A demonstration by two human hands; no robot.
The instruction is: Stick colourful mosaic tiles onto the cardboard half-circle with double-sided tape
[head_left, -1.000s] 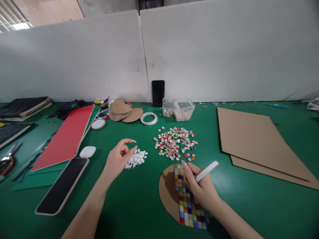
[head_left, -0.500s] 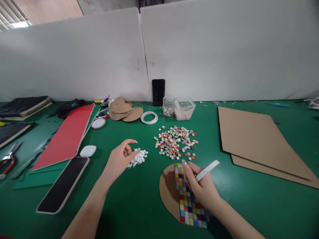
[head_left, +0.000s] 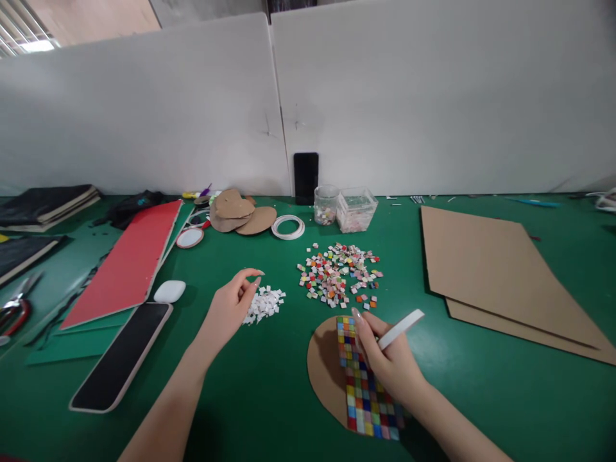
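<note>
My left hand (head_left: pixel 231 305) hovers just left of a pile of small white pieces (head_left: pixel 267 301). Its thumb and forefinger are brought together in a pinch; anything between them is too small to make out. In my right hand (head_left: pixel 387 359) is a white pen-shaped tool (head_left: pixel 400 329), its lower end hidden by the fingers. This hand rests over a strip of colourful mosaic tiles (head_left: pixel 359 391), which covers the right part of a round cardboard piece (head_left: pixel 322 372). Beyond it lies a heap of loose mosaic tiles (head_left: pixel 332 276), mixed in colour.
At the back stand a clear cup (head_left: pixel 326 205), a clear square box (head_left: pixel 356 212) and an upright phone (head_left: pixel 306 178). A tape ring (head_left: pixel 288 228) and cardboard discs (head_left: pixel 257 220) lie nearby. Cardboard sheets (head_left: pixel 491 276) are right; a phone (head_left: pixel 122 359), red board (head_left: pixel 128 263) and pliers (head_left: pixel 19 308) left.
My left thumb has moved up from the white pieces to meet the forefinger, closing the gap between them. My right hand, the white tool and the mosaic strip look unmoved.
</note>
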